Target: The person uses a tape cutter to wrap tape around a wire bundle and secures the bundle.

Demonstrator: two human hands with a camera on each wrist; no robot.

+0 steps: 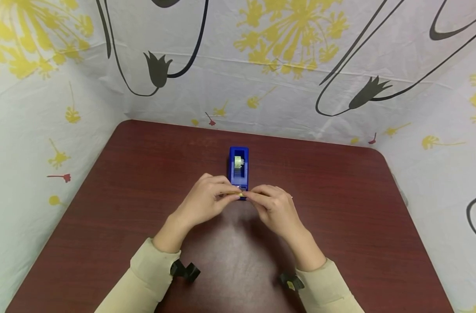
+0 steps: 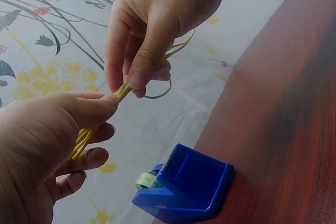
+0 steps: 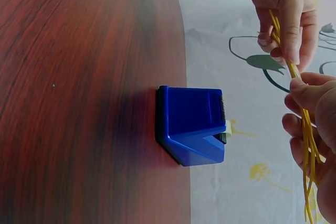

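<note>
Between my two hands runs a bundle of thin yellow strands (image 3: 308, 142), with loose ends fanning out at both sides in the right wrist view. My left hand (image 1: 204, 198) pinches it between thumb and forefinger. Close beside that grip, my right hand (image 1: 277, 208) pinches the same bundle with thumb and fingertips. Both hands are raised over the near end of a blue tape dispenser (image 1: 239, 180), which stands on the table. Its serrated cutter (image 2: 169, 160) and roll of tape (image 1: 238, 162) are visible. Whether tape is wrapped round the strands cannot be told.
The dark red wooden table (image 1: 163, 161) extends on all sides of the dispenser. A white cloth (image 1: 206, 78) with yellow, grey and red flower prints hangs behind and beside it. Black wrist mounts (image 1: 185, 270) sit at both sleeves.
</note>
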